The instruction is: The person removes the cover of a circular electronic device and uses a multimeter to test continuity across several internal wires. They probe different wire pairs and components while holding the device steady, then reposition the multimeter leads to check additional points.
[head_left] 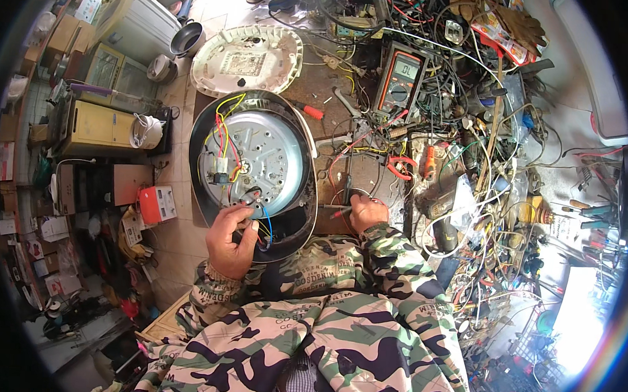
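An opened appliance body (308, 189), round and dark-rimmed, lies bottom up in front of me, with a shiny metal pan (277, 157) inside. Yellow, red and blue wires (226, 127) run across it to a small black part (220, 178). At its near rim my left hand (231, 241) is closed, thumb and forefinger pinching among the wires. On the bench to the right my right hand (369, 213) is curled; what its fingers hold is hidden. Beside those fingers are a dark slim tool (347, 189) and a red-tipped piece (339, 213).
A dirty white base cover (248, 59) lies beyond the appliance. A multimeter (401, 78) with a lit display stands to the right, near red-handled pliers (400, 167) and an orange-handled tool (430, 162). Tangled cables (468, 125) crowd the right side. Shelves and a red-and-white box (157, 204) are left.
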A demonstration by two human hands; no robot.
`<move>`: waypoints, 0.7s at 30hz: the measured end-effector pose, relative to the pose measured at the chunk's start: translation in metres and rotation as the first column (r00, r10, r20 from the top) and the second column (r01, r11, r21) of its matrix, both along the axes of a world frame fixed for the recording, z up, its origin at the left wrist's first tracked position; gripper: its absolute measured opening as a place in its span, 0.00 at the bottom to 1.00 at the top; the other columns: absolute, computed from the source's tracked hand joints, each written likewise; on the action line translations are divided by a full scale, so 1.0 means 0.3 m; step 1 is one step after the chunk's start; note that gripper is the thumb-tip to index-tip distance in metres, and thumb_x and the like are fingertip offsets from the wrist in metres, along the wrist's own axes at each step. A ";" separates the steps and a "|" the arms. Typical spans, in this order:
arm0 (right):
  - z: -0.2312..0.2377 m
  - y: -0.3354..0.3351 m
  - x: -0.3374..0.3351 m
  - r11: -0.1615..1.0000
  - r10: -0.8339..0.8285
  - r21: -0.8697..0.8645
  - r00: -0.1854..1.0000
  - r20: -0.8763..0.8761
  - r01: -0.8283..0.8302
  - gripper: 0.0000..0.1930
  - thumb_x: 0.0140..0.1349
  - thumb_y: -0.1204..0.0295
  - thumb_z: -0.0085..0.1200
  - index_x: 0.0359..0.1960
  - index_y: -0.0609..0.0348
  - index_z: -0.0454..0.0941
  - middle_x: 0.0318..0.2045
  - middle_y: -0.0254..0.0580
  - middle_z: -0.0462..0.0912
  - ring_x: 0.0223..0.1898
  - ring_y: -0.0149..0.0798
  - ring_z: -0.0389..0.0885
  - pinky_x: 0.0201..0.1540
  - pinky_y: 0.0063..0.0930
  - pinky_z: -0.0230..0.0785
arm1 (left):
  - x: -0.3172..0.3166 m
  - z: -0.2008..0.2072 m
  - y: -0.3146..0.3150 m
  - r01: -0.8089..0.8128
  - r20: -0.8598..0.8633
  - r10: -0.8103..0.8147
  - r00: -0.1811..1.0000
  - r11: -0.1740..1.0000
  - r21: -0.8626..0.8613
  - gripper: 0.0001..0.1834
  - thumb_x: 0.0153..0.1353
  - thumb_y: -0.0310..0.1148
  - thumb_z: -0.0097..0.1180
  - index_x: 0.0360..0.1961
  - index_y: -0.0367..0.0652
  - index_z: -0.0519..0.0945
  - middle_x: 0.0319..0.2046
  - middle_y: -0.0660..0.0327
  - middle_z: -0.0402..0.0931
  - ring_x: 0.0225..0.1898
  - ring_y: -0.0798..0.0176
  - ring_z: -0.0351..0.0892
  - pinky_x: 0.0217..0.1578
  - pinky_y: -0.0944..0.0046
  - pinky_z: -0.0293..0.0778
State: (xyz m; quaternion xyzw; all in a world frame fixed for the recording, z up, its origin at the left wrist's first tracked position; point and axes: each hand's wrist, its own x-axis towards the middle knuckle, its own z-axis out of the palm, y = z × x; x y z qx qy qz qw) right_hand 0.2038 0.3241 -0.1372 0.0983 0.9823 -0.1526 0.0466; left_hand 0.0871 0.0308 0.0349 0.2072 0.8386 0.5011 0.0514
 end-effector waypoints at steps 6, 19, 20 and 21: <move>0.128 0.044 -0.016 0.992 0.124 0.048 0.974 -0.192 -0.117 0.05 0.50 0.73 0.58 0.26 0.54 0.74 0.24 0.43 0.76 0.24 0.54 0.80 0.28 0.48 0.72 | -0.003 0.000 -0.013 -0.021 -0.010 0.020 1.000 1.000 -0.006 0.12 0.58 0.21 0.61 0.44 0.34 0.81 0.44 0.49 0.80 0.37 0.61 0.83 0.39 0.66 0.79; 0.864 -0.168 -0.140 0.882 0.471 0.264 0.711 -0.522 -0.390 0.21 0.40 0.74 0.57 0.40 0.67 0.81 0.25 0.37 0.67 0.25 0.36 0.72 0.25 0.31 0.66 | -0.020 0.238 0.048 0.322 -0.128 -0.316 0.940 0.946 0.029 0.32 0.53 0.40 0.70 0.55 0.31 0.75 0.48 0.44 0.77 0.48 0.45 0.79 0.50 0.55 0.75; 0.863 -0.222 -0.140 0.870 0.489 0.228 0.710 -0.507 -0.436 0.22 0.37 0.74 0.57 0.40 0.66 0.82 0.26 0.38 0.69 0.25 0.38 0.73 0.25 0.33 0.67 | -0.022 0.277 0.063 0.386 -0.113 -0.386 0.916 0.922 -0.015 0.35 0.52 0.42 0.70 0.57 0.31 0.73 0.48 0.43 0.77 0.49 0.42 0.78 0.51 0.54 0.75; 0.856 -0.263 -0.156 0.857 0.494 0.159 0.694 -0.524 -0.490 0.24 0.35 0.73 0.56 0.40 0.66 0.82 0.25 0.38 0.69 0.25 0.38 0.73 0.25 0.33 0.68 | -0.012 0.268 0.057 0.433 -0.031 -0.432 0.901 0.901 0.041 0.38 0.52 0.42 0.71 0.59 0.31 0.71 0.48 0.42 0.77 0.49 0.42 0.79 0.50 0.54 0.75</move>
